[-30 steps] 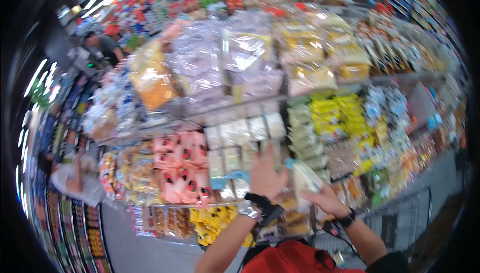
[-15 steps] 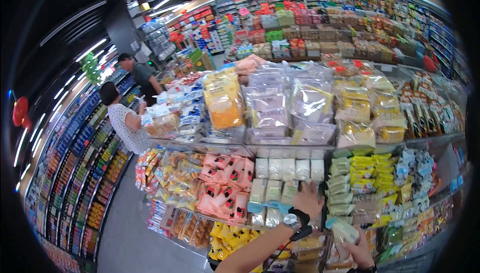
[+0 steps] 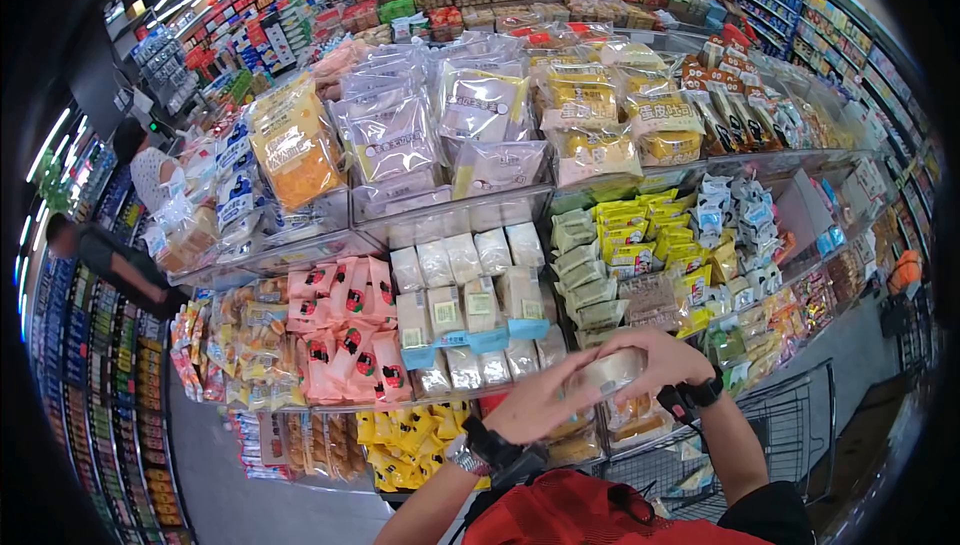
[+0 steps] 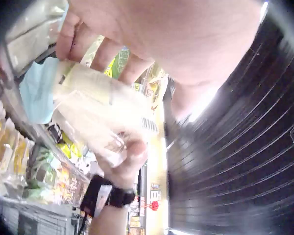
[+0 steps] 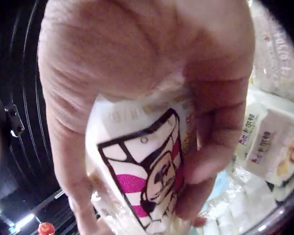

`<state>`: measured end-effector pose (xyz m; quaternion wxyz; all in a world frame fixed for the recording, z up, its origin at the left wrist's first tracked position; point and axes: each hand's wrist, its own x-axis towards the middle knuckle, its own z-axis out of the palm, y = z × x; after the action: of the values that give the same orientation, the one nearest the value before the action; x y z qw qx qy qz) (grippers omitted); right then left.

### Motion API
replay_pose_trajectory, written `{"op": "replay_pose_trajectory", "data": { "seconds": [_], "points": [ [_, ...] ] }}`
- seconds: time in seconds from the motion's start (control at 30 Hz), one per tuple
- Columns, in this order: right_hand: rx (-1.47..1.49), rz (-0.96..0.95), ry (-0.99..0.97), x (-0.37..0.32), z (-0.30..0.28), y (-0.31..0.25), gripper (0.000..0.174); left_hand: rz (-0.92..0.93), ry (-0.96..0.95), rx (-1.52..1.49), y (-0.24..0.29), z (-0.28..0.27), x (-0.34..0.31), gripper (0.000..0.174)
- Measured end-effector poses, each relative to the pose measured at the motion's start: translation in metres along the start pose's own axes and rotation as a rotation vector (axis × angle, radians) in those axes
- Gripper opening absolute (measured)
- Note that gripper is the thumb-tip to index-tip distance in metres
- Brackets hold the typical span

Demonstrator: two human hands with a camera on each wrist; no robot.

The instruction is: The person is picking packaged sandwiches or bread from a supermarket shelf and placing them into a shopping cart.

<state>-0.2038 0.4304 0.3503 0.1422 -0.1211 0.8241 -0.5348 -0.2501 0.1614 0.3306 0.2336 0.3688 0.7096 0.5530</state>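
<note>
In front of the stocked shelf your left hand rises from below, fingers bent against the clear packet; your right hand arches over it, fingers curled round its far side; the packet hangs between both hands, above the cart. The film looks slick, so a slack grip could let it slide out and drop; squeezing could crush the contents. The head view hides the label; the right wrist view shows a black-framed cartoon print with pink.
</note>
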Motion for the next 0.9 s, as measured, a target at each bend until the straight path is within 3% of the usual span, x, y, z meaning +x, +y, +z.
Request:
{"op": "replay_pose_trajectory", "data": {
  "seconds": [0.07,0.17,0.23,0.3,0.33,0.37,0.4,0.43,0.47,0.5,0.57,0.7,0.73,0.77,0.8,0.83,0.9],
  "points": [
    [-0.036,-0.093,-0.177,0.015,0.001,-0.003,0.065,-0.086,-0.074,-0.158,-0.012,0.011,-0.015,0.08],
    [0.112,0.075,-0.09,0.023,0.019,-0.023,0.063,-0.082,0.026,-0.116,-0.032,0.017,-0.026,0.078],
    [0.147,0.066,-0.053,0.024,0.038,-0.004,0.067,-0.083,0.064,-0.052,-0.029,0.009,-0.03,0.078],
    [0.21,-0.028,0.299,0.021,0.062,0.018,0.077,-0.085,0.101,0.011,-0.02,0.001,-0.036,0.078],
    [0.655,0.191,0.432,0.02,0.08,-0.001,0.088,-0.155,0.182,0.098,-0.014,-0.003,-0.039,0.078],
    [0.652,0.194,0.433,0.021,0.096,-0.005,0.088,-0.225,0.263,0.185,-0.012,-0.006,-0.041,0.077],
    [0.817,0.187,0.506,0.021,0.111,-0.008,0.094,-0.222,0.26,0.179,-0.014,-0.006,-0.042,0.077],
    [0.988,0.175,0.584,0.022,0.129,-0.009,0.1,-0.159,0.256,0.376,-0.017,-0.005,-0.044,0.077],
    [0.848,0.091,0.664,0.029,0.149,0.005,0.106,-0.092,0.251,0.571,-0.019,-0.004,-0.045,0.077],
    [0.848,0.092,0.673,0.036,0.156,-0.004,0.106,-0.088,0.243,0.57,-0.017,-0.004,-0.044,0.077],
    [0.696,0.152,0.836,0.049,0.157,-0.027,0.102,0.037,0.313,0.547,-0.01,-0.003,-0.04,0.072],
    [0.936,0.176,0.795,0.066,0.116,0.005,0.093,0.055,0.279,0.4,-0.029,-0.038,-0.022,0.058],
    [1.005,0.166,0.716,0.063,0.103,-0.003,0.08,0.056,0.313,0.473,-0.037,-0.05,-0.013,0.055],
    [0.994,0.168,0.736,0.06,0.091,-0.008,0.08,0.057,0.347,0.546,-0.045,-0.061,-0.002,0.051],
    [0.995,0.154,0.671,0.059,0.081,-0.012,0.072,-0.06,0.31,0.662,-0.05,-0.066,0.009,0.056],
    [1.004,0.145,0.594,0.06,0.076,-0.012,0.065,-0.064,0.307,0.66,-0.054,-0.069,0.018,0.056],
    [0.947,0.129,0.628,0.06,0.072,-0.008,0.059,0.073,0.287,0.871,-0.065,-0.074,0.036,0.064]
  ]
}}
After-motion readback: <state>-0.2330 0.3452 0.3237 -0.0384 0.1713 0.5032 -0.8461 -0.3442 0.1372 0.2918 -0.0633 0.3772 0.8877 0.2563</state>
